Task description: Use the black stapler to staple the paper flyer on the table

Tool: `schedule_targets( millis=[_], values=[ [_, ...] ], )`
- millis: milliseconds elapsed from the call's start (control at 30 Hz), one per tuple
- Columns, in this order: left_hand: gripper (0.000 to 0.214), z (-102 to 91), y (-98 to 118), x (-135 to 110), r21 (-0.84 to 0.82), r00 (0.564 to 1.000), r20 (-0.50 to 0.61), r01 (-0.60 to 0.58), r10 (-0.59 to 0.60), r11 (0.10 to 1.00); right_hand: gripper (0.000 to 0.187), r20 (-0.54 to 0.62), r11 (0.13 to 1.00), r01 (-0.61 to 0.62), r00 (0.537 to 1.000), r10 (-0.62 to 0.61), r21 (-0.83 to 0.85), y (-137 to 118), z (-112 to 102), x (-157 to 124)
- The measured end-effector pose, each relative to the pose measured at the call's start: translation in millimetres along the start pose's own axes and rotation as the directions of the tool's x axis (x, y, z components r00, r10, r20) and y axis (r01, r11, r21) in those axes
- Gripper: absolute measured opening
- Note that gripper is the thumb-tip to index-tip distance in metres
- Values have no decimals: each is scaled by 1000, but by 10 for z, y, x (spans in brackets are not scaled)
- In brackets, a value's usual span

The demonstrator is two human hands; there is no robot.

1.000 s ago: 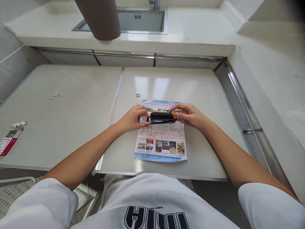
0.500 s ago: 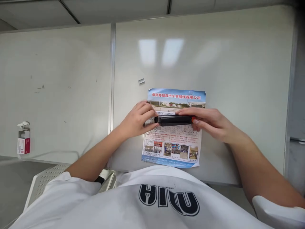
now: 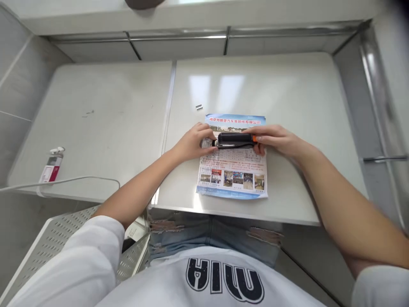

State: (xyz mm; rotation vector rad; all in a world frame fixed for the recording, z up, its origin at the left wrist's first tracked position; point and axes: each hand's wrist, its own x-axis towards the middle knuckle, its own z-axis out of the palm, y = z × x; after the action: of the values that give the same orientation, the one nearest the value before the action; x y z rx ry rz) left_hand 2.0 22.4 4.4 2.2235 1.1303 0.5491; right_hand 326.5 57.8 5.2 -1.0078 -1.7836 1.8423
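A black stapler (image 3: pixel 235 138) with an orange part at its right end lies sideways over a printed flyer (image 3: pixel 233 189). Its long top part and the dark strip below it show a narrow pale metal line between them. The fingers and thumb of my left hand (image 3: pixel 194 141) close around the stapler's left end. At the other end, my right hand (image 3: pixel 281 140) grips it, with fingers above and below the orange part. The fingertips partly cover both ends of the stapler. Beyond the flyer's upper left corner lie small strips of staples (image 3: pixel 198 107).
A spray bottle (image 3: pixel 53 166) with a white nozzle and a red label is at the left table's near edge. A white cable (image 3: pixel 79 178) runs past it. A metal seam (image 3: pixel 168 106) divides the white tabletop. A perforated chair (image 3: pixel 54 238) is at lower left.
The camera view has shifted, showing more of the table's far side and my legs. The stapler has rolled in my hands, so its long side and metal line now show. Both hands keep their hold.
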Motion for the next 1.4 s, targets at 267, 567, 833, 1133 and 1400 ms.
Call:
schedule_targets(
  millis=[267,567,833,1133,1400],
  values=[
    [20,-45,52,-16,47,991,-42,-127,129,991,50,23,999,-17,1000,16,41,-31,14,50],
    [22,-42,-17,-16,-16,992,-76,-101,100,995,51,94,998,11,996,-5,-67,-112,35,14],
    [24,-11,-107,1,-69,994,-63,-88,84,994,53,-91,728,300,891,-445,-617,-89,301,111],
    [23,-29,-104,-24,-374,983,-185,-92,23,923,52,27,536,415,808,-588,-735,76,462,65],
    [55,-8,37,1,-948,953,-61,39,-298,317,53,31,303,387,658,-753,-871,-6,472,-49]
  ],
)
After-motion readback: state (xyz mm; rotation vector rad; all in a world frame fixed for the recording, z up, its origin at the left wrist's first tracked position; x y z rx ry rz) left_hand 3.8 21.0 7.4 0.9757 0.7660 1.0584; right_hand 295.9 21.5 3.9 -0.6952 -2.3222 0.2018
